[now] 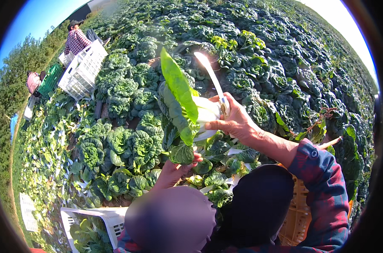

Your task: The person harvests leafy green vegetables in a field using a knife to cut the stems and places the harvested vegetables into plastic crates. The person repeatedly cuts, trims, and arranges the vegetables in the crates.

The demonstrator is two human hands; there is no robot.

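Note:
My right hand (234, 121) grips a knife (212, 72), whose bright blade points up and away. The same hand holds the white stalk base of a pak choi-like leafy green (205, 114), thumb pressed on the stalks. Its leaves (178, 98) spread to the left, one long leaf lit bright green. Just below these leaves is my left hand (175, 172), fingertips beside a dark leaf; whether it grips that leaf is not clear. Cut leaves and white stalks (239, 151) lie on the ground beneath both hands. My knees (258, 202) are at the bottom.
A white crate (112, 218) with greens stands at lower left, an orange crate (296, 212) at lower right. Rows of leafy heads (140, 139) grow ahead. Farther left are a person in a checked shirt (76, 41), white crates (83, 71), a green crate (50, 79) and another person (33, 83).

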